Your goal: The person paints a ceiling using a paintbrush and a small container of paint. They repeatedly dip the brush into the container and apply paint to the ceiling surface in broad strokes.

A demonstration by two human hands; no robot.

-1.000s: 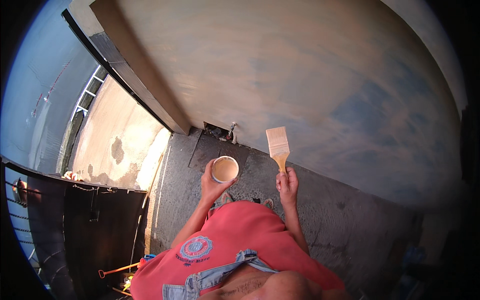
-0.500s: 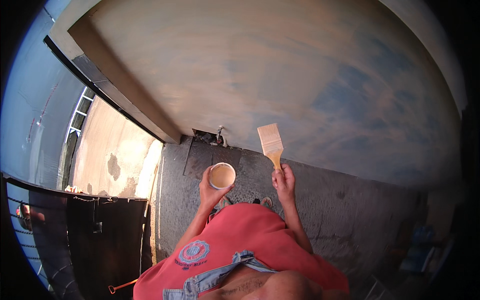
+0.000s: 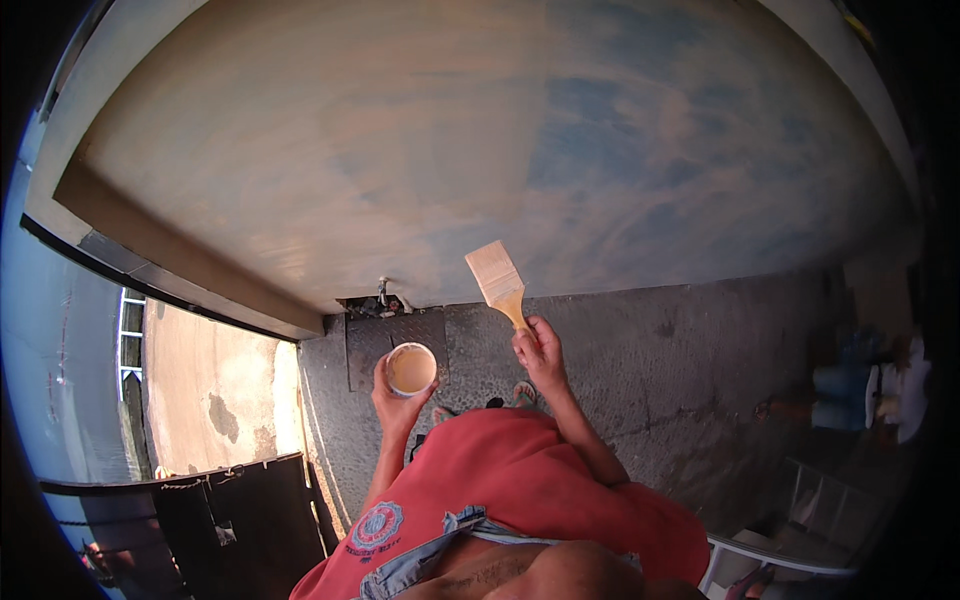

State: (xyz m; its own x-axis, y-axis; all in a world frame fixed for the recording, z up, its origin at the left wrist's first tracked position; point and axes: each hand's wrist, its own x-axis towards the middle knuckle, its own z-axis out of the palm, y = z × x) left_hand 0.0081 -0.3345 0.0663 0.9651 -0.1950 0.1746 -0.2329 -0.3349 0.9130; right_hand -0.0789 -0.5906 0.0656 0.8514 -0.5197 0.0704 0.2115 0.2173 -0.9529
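My left hand (image 3: 397, 398) is wrapped round a small white cup (image 3: 411, 369) of pale tan liquid, held upright at the lower centre of the view. To its right, my right hand (image 3: 541, 352) grips the wooden handle of a wide paintbrush (image 3: 494, 275), whose pale-coated bristles point up toward the painted wall (image 3: 450, 150). The wall carries mottled beige and blue patches. Whether the bristles touch it I cannot tell; they appear short of it. Below my hands show my red shirt (image 3: 500, 460) and my sandalled feet (image 3: 524, 392).
A tap (image 3: 383, 292) stands out above a hole at the wall's base, beside a metal floor plate (image 3: 360, 360). A sunlit opening (image 3: 210, 370) and dark panel (image 3: 235, 520) are at left. At right are a blurred person (image 3: 845, 395) and a pale metal railing or ladder (image 3: 760, 555).
My view has swung rightward, bringing more wall, a person and pale metalwork into sight. The cup and brush appear farther left in view, still held, with the brush tilted more to the left.
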